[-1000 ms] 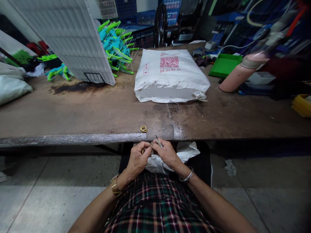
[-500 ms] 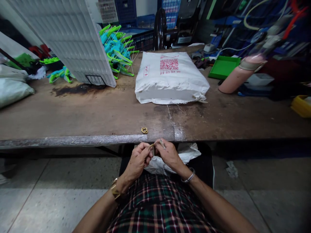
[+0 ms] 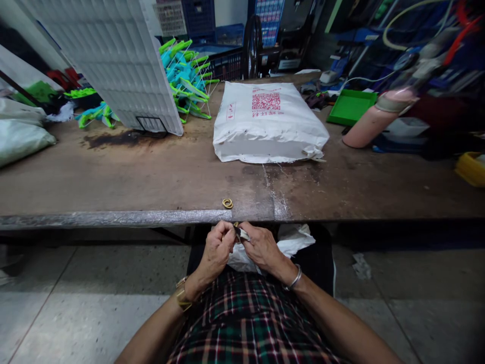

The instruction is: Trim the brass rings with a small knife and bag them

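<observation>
Just below the table's front edge, my left hand [image 3: 217,246] and my right hand [image 3: 265,247] meet above my lap. Fingertips of my left hand pinch a small gold ring [image 3: 236,224], seen only in part. My right hand is closed round a small white and dark piece [image 3: 242,233] that touches the ring; what it is I cannot make out. Two or so gold rings [image 3: 227,203] lie together on the table edge, a little above my hands. White crumpled sheeting [image 3: 295,239] rests on my lap, partly hidden under my hands.
A white printed sack [image 3: 271,124] lies on the wooden table [image 3: 151,177]. Behind it to the left stand a ribbed white panel [image 3: 125,65] and green and blue plastic pieces [image 3: 191,76]. On the right are a green tray [image 3: 350,107], a pink bottle [image 3: 373,119] and a yellow container [image 3: 470,169].
The small piece between my hands has turned, and its white and dark parts now show more. My fingertips have come closer together. The whole view has shifted slightly.
</observation>
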A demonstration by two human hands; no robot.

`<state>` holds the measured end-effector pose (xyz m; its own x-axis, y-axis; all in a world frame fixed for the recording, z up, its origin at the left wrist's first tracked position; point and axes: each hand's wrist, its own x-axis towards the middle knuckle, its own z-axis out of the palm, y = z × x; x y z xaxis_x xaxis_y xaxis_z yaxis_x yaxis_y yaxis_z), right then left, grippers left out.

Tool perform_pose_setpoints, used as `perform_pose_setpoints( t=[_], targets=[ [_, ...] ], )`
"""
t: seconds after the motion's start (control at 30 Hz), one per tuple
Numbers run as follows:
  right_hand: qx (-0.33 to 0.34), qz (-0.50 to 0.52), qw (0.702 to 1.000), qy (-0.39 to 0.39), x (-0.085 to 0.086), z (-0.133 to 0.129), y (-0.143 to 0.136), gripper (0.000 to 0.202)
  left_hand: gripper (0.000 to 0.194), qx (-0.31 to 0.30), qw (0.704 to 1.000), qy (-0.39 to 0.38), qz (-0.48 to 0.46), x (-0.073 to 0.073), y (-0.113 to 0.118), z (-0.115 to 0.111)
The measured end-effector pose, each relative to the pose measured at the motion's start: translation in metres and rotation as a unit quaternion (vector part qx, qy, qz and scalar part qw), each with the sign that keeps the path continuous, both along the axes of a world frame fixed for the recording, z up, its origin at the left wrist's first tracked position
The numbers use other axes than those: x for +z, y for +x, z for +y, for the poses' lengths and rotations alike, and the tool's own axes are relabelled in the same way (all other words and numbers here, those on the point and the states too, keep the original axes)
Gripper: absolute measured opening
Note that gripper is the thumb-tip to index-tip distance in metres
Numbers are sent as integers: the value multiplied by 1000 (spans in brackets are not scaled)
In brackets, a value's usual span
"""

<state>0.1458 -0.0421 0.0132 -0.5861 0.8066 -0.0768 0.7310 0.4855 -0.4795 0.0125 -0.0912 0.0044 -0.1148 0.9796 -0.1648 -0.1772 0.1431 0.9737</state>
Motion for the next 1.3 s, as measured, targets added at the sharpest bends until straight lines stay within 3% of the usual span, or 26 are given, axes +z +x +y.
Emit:
perform_pose_setpoints(
  t=[0.3,0.47,0.57,0.63,0.73,0.83,1.0,1.17,1.3],
  targets=[
    [25,-73,997,-7,5,0,-2,20,23,-12,993,36,110,-6,-5,-1],
    [-1,-125,992,1,6,12,2,22,27,-40,995,30,87,14,-4,-13],
    [-48,-132,989,34,7,25,3,22,29,-90,996,-3,-4,31,0,-19],
    [-65,-113,990,56,8,35,-2,20,31,-92,990,-42,-100,35,1,-17],
    [-93,-72,990,72,9,49,-18,18,34,-56,973,-82,-209,28,-4,-9],
    [-109,-45,990,76,6,62,-37,20,31,-9,960,-96,-261,19,-12,-3],
    [-96,-80,990,64,-1,70,-58,22,21,28,931,-110,-346,10,-26,-2],
    [-79,-101,989,72,-4,74,-61,17,23,36,892,-136,-429,3,-34,-1],
    [-85,-49,993,62,-6,85,-53,14,21,82,875,-175,-443,-3,-36,5]
  ],
)
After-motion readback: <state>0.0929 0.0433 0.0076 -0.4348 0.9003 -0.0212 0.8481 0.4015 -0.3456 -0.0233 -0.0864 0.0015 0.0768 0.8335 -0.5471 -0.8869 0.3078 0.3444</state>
